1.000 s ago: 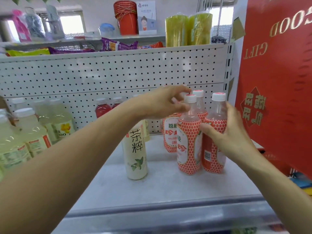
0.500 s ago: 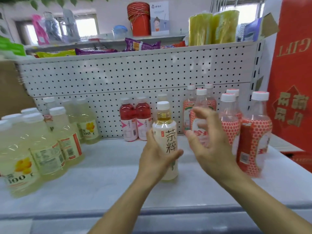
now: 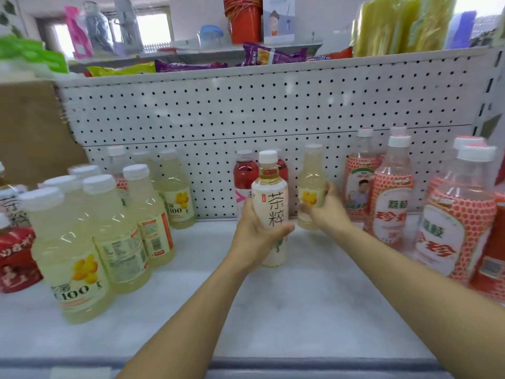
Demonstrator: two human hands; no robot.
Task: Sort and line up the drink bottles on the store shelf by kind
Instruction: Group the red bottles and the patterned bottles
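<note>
A shop: pegboard shelving [image 3: 273, 110] stocked with drink bottles [image 3: 68, 247].

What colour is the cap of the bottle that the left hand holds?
White. The head view shows the cap of the tea bottle clearly.

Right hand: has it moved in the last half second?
Yes. The right hand has left the netted red-label bottles and reached back toward the pegboard, where it now holds the lone pale yellow bottle.

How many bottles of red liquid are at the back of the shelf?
2. One red bottle stands against the pegboard left of the tea bottle; the other red bottle peeks out behind it, mostly covered. More may be hidden.
</note>
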